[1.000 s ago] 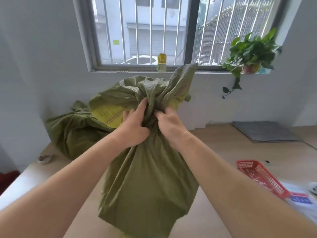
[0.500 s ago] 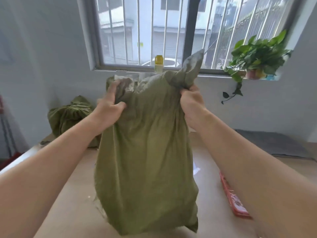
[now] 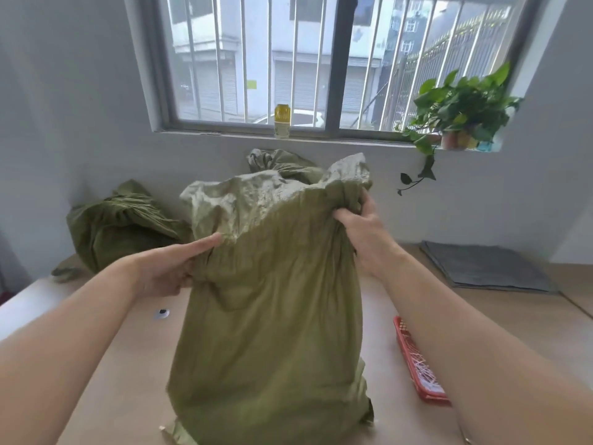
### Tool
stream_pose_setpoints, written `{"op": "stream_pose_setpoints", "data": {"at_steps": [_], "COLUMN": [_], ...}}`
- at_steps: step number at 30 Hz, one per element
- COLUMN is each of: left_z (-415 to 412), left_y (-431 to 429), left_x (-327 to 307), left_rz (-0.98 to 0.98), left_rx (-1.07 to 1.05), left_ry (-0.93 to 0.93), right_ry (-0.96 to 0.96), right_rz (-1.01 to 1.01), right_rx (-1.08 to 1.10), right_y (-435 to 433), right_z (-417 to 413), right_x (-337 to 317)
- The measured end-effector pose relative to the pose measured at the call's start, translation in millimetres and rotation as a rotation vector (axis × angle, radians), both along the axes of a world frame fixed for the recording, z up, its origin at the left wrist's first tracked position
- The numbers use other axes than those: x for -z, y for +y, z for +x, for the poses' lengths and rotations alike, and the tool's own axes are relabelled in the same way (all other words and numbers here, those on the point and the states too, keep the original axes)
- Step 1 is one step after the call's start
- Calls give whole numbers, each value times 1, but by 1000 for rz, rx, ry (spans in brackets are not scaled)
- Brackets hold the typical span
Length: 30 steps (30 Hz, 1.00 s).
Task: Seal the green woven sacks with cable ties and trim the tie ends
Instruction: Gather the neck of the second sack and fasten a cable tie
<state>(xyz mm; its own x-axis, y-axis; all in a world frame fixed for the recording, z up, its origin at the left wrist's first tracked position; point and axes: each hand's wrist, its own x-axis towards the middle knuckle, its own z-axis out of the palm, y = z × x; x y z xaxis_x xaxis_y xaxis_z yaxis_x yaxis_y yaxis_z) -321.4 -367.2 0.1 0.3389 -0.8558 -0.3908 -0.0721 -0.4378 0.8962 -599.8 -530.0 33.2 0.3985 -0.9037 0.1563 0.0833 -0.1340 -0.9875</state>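
The green sack (image 3: 269, 316) stands upright in the middle of the desk (image 3: 112, 380), and its mouth is open and crumpled at the top. The left hand (image 3: 170, 268) holds the sack's edge at 9 o'clock, with the thumb lying straight on the front and the fingers behind the fabric. The right hand (image 3: 365, 232) grips the bunched upper corner at 2 o'clock. A second sack (image 3: 118, 226) lies at 10 o'clock against the wall, and a third sack (image 3: 282, 165) shows at 12 o'clock just behind the first. A red basket (image 3: 414, 358) lies at 4 o'clock and a grey mat (image 3: 484, 268) at 3 o'clock.
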Motion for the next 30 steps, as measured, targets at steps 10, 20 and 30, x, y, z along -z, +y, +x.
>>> {"op": "stream_pose_setpoints", "data": {"at_steps": [10, 20, 30], "left_z": [-11, 21, 27], "left_y": [-45, -39, -7], "left_x": [-19, -62, -2], "left_rz": [-440, -832, -446], "left_rx": [-44, -249, -1], "left_ry": [66, 312, 141], "right_ry": [413, -92, 229], "right_rz": [-99, -211, 588], "right_rx": [-142, 353, 221], "right_y": [2, -38, -33], "right_z": [-13, -51, -45], "right_x": [8, -37, 16]}}
